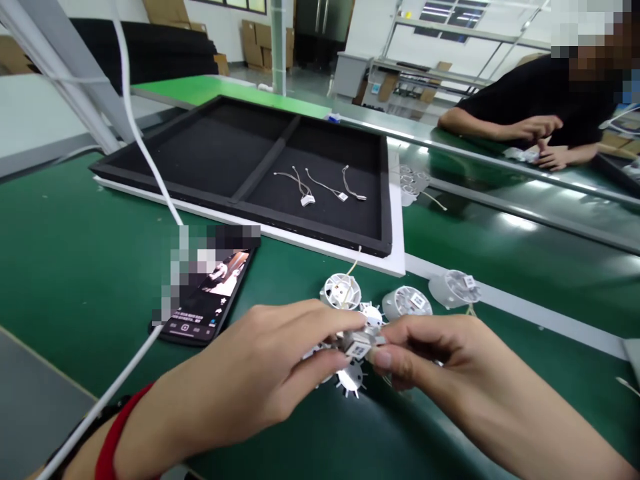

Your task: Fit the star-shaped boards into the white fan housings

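Observation:
Between my two hands is a small grey part with a square printed code (359, 349). My left hand (280, 360) pinches it from the left with thumb and fingers, and my right hand (430, 350) grips its right side. Beneath and around the fingers lie white toothed discs (351, 379), partly covered. Just beyond stand white round housings: one with a cable (341, 291), another with a coded part inside (407, 303), and a third farther right (454, 289). My fingertips hide some of the held part.
A black divided tray (200, 153) holds several small wired parts (308, 199). A lit phone (213, 293) lies at left, crossed by a white cable (145, 150). Clear rings (413, 183) lie right of the tray. Across the bench, a person (540, 107) handles small parts.

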`<action>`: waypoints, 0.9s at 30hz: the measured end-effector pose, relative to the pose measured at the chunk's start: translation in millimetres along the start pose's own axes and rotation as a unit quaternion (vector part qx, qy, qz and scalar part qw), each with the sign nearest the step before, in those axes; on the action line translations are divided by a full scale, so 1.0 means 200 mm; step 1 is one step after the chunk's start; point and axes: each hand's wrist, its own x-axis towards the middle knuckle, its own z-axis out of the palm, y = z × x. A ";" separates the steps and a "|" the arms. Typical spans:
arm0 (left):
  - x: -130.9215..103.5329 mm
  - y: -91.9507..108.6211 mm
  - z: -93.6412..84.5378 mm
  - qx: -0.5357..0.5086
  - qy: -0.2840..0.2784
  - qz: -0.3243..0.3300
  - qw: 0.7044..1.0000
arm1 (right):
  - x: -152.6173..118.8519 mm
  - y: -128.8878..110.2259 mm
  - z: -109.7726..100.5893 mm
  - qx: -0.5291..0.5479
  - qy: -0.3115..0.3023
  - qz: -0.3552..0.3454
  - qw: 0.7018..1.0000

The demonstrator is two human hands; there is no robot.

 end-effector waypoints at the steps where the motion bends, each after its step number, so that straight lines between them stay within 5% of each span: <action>1: -0.03 0.00 0.00 0.039 0.000 -0.004 0.999 | 0.00 0.00 0.00 -0.007 -0.002 0.000 1.000; 7: -0.21 -0.07 0.01 0.143 0.012 -0.078 0.987 | 0.01 0.00 0.02 0.001 -0.011 0.012 1.000; 12: -0.22 -0.08 0.10 0.158 -0.018 -0.084 0.984 | 0.04 0.01 0.03 -0.003 -0.014 0.017 1.000; 17: -0.16 -0.05 0.18 0.183 -0.019 -0.071 0.980 | 0.02 0.01 0.04 0.010 0.000 -0.102 0.995; 21: -0.19 -0.06 0.13 0.135 -0.046 -0.082 0.986 | 0.03 0.01 0.07 -0.041 -0.023 -0.177 0.983; 27: -0.29 -0.11 -0.03 0.082 -0.124 -0.082 0.986 | 0.07 0.02 0.11 -0.096 -0.050 -0.098 0.989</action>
